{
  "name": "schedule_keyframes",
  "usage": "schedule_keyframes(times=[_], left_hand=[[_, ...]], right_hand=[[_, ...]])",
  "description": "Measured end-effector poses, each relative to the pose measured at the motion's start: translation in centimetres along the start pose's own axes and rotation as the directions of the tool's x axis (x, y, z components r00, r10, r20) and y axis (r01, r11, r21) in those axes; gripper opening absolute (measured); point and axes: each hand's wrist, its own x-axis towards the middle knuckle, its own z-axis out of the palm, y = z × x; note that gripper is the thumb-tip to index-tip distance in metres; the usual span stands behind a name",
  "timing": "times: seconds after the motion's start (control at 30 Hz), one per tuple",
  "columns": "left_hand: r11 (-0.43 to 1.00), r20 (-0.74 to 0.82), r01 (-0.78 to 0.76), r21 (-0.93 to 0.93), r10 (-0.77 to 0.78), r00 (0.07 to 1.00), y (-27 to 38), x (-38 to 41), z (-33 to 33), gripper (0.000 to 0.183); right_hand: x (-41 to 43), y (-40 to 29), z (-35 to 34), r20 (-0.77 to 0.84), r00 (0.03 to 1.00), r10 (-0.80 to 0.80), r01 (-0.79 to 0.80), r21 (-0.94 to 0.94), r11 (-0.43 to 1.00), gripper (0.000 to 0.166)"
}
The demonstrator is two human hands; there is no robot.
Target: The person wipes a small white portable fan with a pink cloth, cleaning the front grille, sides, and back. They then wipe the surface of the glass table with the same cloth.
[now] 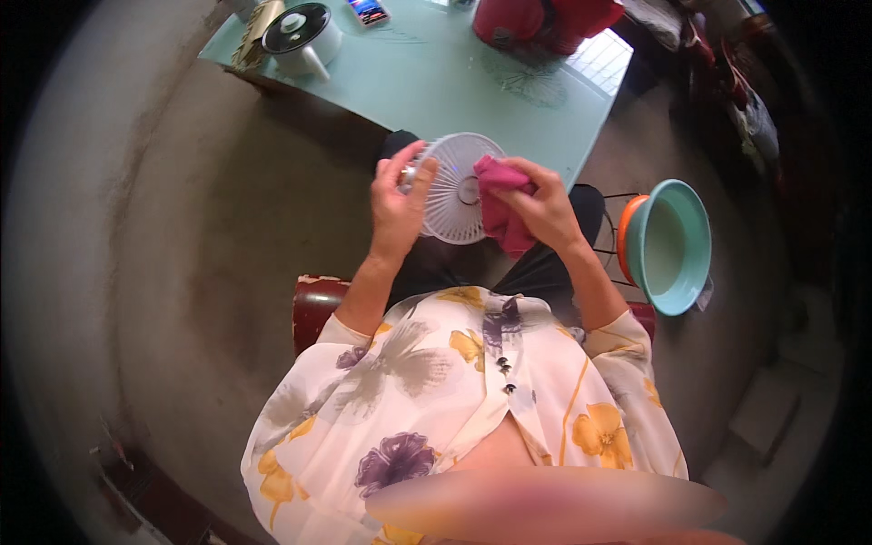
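Note:
A small white fan with a round slatted grille [453, 211] is upright above my lap, near the edge of the glass table. My left hand [402, 197] grips the fan by its left rim, with a ring on one finger. In my right hand [545, 204] is a bunched pink cloth [503, 197], which lies against the right side of the grille. The cloth covers part of that rim. The back of the fan and its base are hidden.
The glass-topped table [436, 88] ahead bears a white lidded pot [310, 51], a phone [369, 11] and a red bag [524, 24]. To the right, a turquoise basin [671, 245] with cloudy liquid stands beside an orange basin [628, 235] and a wire stand.

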Motion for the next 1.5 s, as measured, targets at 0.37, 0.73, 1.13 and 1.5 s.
schedule_keyframes(times=[0.37, 0.73, 1.13, 1.5], left_hand=[[0.975, 0.014, 0.132, -0.18, -0.132, 0.991, -1.8, 1.0, -0.6, 0.046], [0.875, -0.114, 0.098, -0.475, -0.171, 0.979, -1.6, -0.8, 1.5, 0.051], [0.966, -0.146, -0.019, -0.256, -0.019, 0.989, -0.4, -1.3, 1.7, 0.043], [0.98, 0.159, 0.166, -0.111, -0.147, 0.976, -0.6, 0.1, -1.8, 0.05]], right_hand=[[-0.4, 0.4, 0.6, -0.036, 0.944, 0.328, -0.172, 0.794, 0.583, 0.031], [1.5, -4.0, 8.3, -0.257, 0.875, -0.411, 0.258, -0.469, 0.844, 0.029], [0.0, -1.9, 5.9, -0.317, 0.906, -0.28, 0.12, -0.443, 0.889, 0.03], [0.4, -2.5, 7.1, -0.257, 0.898, -0.356, 0.217, -0.447, 0.868, 0.03]])
